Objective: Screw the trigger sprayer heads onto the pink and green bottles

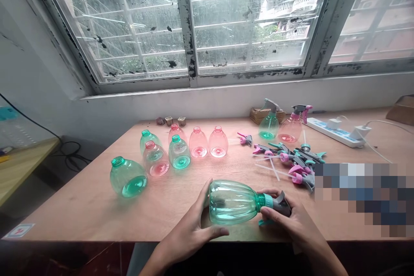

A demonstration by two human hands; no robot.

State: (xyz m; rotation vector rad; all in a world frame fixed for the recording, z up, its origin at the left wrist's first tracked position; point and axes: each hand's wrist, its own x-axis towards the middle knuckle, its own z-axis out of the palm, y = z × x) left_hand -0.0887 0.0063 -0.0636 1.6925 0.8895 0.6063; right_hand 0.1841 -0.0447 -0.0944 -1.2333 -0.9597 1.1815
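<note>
A clear green spray bottle [234, 202] lies sideways in front of me above the table's near edge, its base to the left. My right hand [291, 213] is closed around its grey-and-teal spray head [276, 202], fingers and thumb at the collar by the neck. At the base is my left hand [197, 220], open in a C shape; its thumb stretches below the bottle, clear of it. The left fingertips reach the base's far side and are partly hidden. To the right lies a pile of loose pink, grey and teal spray heads [297, 159] with thin tubes.
Several headless bottles stand left on the wooden table [80, 211], among them a green bottle [127, 179] and a pink bottle [218, 143]. Behind, a green bottle [269, 123] and a pink bottle [290, 127] wear spray heads. A power strip [336, 131] lies right; a pixelated patch hides the table beside it.
</note>
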